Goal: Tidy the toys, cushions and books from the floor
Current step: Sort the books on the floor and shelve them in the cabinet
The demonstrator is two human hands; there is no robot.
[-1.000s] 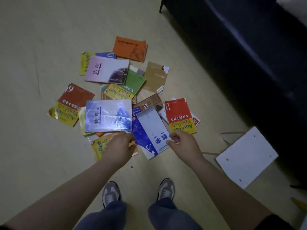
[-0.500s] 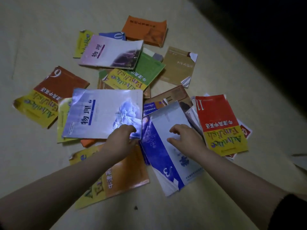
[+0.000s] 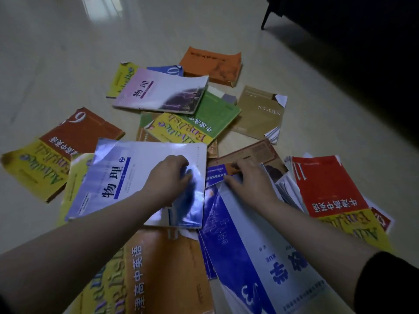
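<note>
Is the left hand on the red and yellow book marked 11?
No, the left hand rests on the pale blue glossy book.

A pale beige, smooth floor (image 3: 68, 53) carries a loose scatter of paperbacks. At the far edge lies an orange book (image 3: 212, 64), beside it a tan one with a curled corner (image 3: 258, 112). On the left is a brown-and-yellow textbook numbered 6 (image 3: 56, 150), on the right a red-and-yellow one numbered 11 (image 3: 328, 189), and nearest a blue-and-white paperback (image 3: 260, 245).
</note>
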